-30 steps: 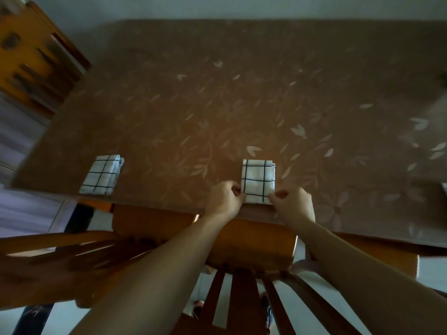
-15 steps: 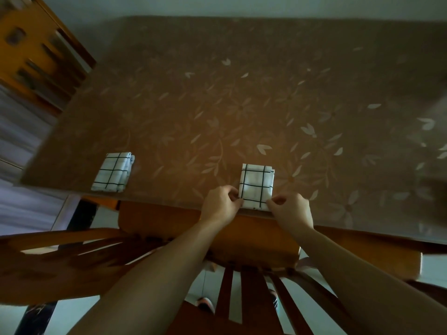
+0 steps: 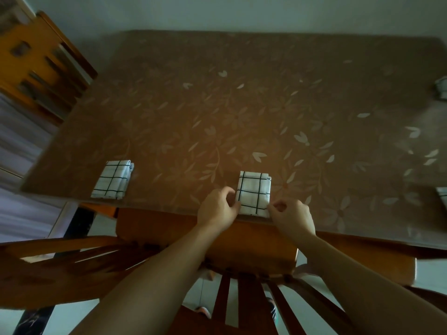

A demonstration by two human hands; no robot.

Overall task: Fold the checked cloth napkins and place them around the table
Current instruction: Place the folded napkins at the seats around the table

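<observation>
Pinching the folded napkin [image 3: 254, 193], long axis away from table edge, left hand [image 3: 217, 209], right hand [image 3: 291, 217]

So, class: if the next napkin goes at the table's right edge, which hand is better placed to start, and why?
Right, probably. The right hand pinches the middle napkin's right near corner, on the side nearer the table's right edge. The left hand holds its left edge, farther off.

Two folded cloth napkins, central [image 3: 254, 193] and left [image 3: 111, 179]: white, thin black grid check. Flat brown table [image 3: 217, 112]: pale leaf-and-flower print. Slatted wooden chair [image 3: 242, 257]: warm orange-brown. Wall [image 3: 217, 13]: plain grey-white.
</observation>
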